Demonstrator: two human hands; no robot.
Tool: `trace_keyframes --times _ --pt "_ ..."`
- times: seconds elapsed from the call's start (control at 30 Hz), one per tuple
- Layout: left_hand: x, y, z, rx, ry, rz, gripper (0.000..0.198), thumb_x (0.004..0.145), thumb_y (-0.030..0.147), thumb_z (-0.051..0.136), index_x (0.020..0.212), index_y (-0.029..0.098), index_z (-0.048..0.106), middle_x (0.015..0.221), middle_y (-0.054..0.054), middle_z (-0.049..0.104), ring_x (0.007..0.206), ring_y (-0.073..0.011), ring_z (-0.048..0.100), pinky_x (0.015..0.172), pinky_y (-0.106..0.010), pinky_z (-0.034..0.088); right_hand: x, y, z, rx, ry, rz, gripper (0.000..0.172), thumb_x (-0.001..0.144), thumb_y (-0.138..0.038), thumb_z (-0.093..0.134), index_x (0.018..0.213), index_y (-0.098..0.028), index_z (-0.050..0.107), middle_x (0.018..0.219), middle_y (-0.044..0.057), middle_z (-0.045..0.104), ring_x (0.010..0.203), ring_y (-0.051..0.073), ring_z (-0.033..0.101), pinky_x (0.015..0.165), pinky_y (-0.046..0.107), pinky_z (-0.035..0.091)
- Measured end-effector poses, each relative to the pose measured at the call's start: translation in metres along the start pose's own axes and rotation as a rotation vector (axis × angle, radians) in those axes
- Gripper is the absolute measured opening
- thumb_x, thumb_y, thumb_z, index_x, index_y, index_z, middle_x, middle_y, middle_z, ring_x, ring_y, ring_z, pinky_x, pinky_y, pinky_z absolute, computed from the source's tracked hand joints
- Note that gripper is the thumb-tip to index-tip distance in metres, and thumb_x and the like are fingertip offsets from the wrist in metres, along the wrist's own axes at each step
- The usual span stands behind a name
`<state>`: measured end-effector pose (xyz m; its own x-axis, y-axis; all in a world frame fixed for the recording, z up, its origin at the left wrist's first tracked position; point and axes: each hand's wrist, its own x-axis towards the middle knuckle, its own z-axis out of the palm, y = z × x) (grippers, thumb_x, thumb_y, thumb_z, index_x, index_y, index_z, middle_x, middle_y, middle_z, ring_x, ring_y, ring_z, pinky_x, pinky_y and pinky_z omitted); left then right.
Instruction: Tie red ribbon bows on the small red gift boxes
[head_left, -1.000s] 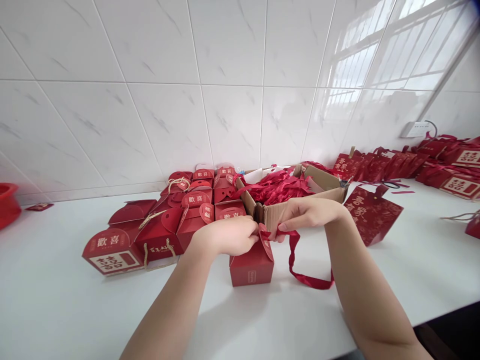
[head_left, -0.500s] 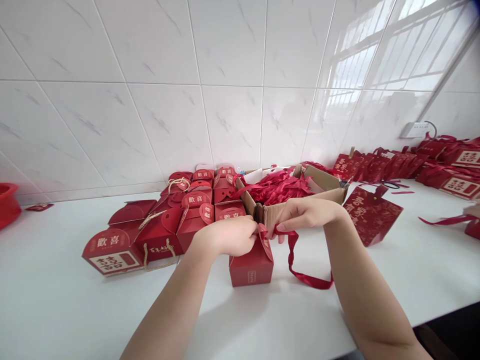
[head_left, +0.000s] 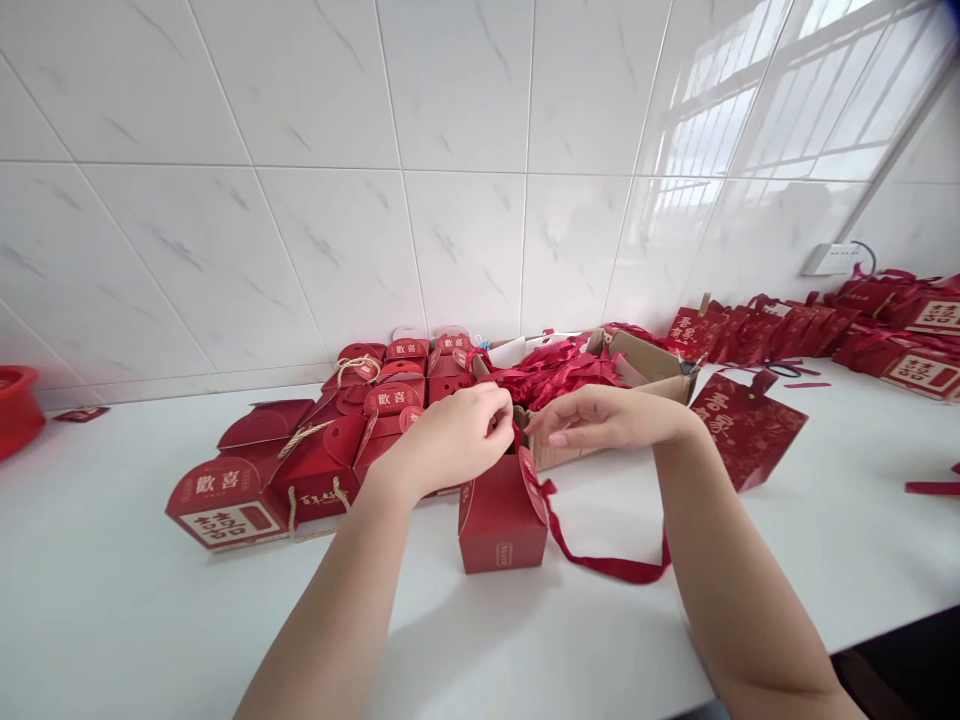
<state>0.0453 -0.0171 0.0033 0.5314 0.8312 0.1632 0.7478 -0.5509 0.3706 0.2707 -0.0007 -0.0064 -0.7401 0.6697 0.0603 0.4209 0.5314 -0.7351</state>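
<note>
A small red gift box (head_left: 503, 525) stands upright on the table in front of me, its top flaps raised. Dark red ribbon (head_left: 615, 568) comes out of the flap on its right side and loops across the table toward my right forearm. Just above the box, my left hand (head_left: 469, 430) is closed, fingers curled; a red strand shows below its fingertips, which seem to pinch the ribbon. To the right, my right hand (head_left: 592, 418) hovers before the cardboard box with its fingers stretched out, holding nothing.
Behind my hands lies an open cardboard box (head_left: 559, 455) filled with red ribbons (head_left: 559, 372). Finished-looking red boxes (head_left: 225, 500) cluster at left. A flat red carton (head_left: 750, 430), scissors (head_left: 784, 370) and more red boxes (head_left: 922, 350) are at right. A red basin (head_left: 19, 410) sits far left.
My left hand has risen up and left from the box flap. The right hand has let go of the ribbon and spread its fingers; the ribbon now hangs from the flap.
</note>
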Motion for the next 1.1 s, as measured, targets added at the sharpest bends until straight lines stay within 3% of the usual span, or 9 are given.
trace_keyframes --times 0.13,0.33,0.53,0.7,0.9,1.03,1.1 --pt "-0.005 0.009 -0.005 -0.109 0.093 0.008 0.024 0.089 0.033 0.035 0.079 0.021 0.053 0.075 0.0 0.058 0.059 -0.013 0.047 0.051 -0.026 0.033 0.009 0.0 0.006 0.067 0.056 -0.081 0.037 0.091 -0.042 0.049 0.116 -0.02 0.063 0.114 0.005 0.065 0.11 0.02 0.057 0.097 0.032 0.043" --pt "-0.013 0.014 -0.01 -0.153 0.139 -0.002 0.025 0.09 0.037 0.038 0.078 0.021 0.054 0.065 0.002 0.055 0.053 -0.0116 0.043 0.049 -0.025 0.032 0.023 0.0 0.02 0.323 0.048 -0.153 0.024 0.089 -0.037 0.055 0.1 -0.017 0.062 0.092 0.003 0.063 0.082 0.013 0.059 0.078 0.029 0.049" --pt "-0.017 0.015 -0.014 -0.147 0.182 0.042 0.022 0.089 0.032 0.041 0.074 0.02 0.053 0.066 0.003 0.056 0.056 -0.0107 0.046 0.052 -0.024 0.034 0.023 0.0 0.02 0.411 0.15 -0.115 0.021 0.084 -0.037 0.062 0.088 -0.016 0.063 0.078 0.0 0.06 0.068 0.01 0.057 0.065 0.024 0.048" --pt "-0.023 0.016 -0.02 -0.109 0.189 -0.024 0.023 0.09 0.035 0.04 0.078 0.022 0.055 0.066 0.003 0.057 0.058 -0.0123 0.05 0.052 -0.025 0.035 0.022 -0.004 0.022 0.467 0.182 -0.109 0.022 0.083 -0.037 0.065 0.084 -0.015 0.063 0.073 0.0 0.06 0.065 0.01 0.056 0.064 0.024 0.047" --pt "-0.042 0.014 -0.022 -0.007 -0.006 -0.156 0.026 0.086 0.044 0.043 0.077 0.022 0.054 0.069 0.0 0.063 0.061 -0.0174 0.056 0.05 -0.027 0.034 0.02 -0.01 0.026 0.486 0.292 -0.115 0.022 0.079 -0.036 0.069 0.079 -0.016 0.064 0.07 0.0 0.058 0.066 0.011 0.053 0.065 0.025 0.045" --pt "-0.048 0.004 -0.01 0.166 -0.185 -0.243 0.027 0.08 0.046 0.049 0.069 0.021 0.051 0.072 -0.006 0.064 0.063 -0.0239 0.058 0.048 -0.029 0.031 0.016 -0.012 0.024 0.526 0.387 -0.135 0.018 0.08 -0.034 0.068 0.076 -0.017 0.063 0.07 -0.001 0.057 0.065 0.01 0.051 0.064 0.025 0.043" --pt "-0.05 -0.002 -0.002 0.2 -0.212 -0.255 0.027 0.079 0.045 0.051 0.068 0.021 0.051 0.072 -0.007 0.064 0.064 -0.0261 0.06 0.049 -0.03 0.03 0.014 -0.012 0.023 0.533 0.449 -0.16 0.017 0.081 -0.034 0.068 0.075 -0.018 0.064 0.069 -0.001 0.058 0.064 0.01 0.05 0.063 0.025 0.043"
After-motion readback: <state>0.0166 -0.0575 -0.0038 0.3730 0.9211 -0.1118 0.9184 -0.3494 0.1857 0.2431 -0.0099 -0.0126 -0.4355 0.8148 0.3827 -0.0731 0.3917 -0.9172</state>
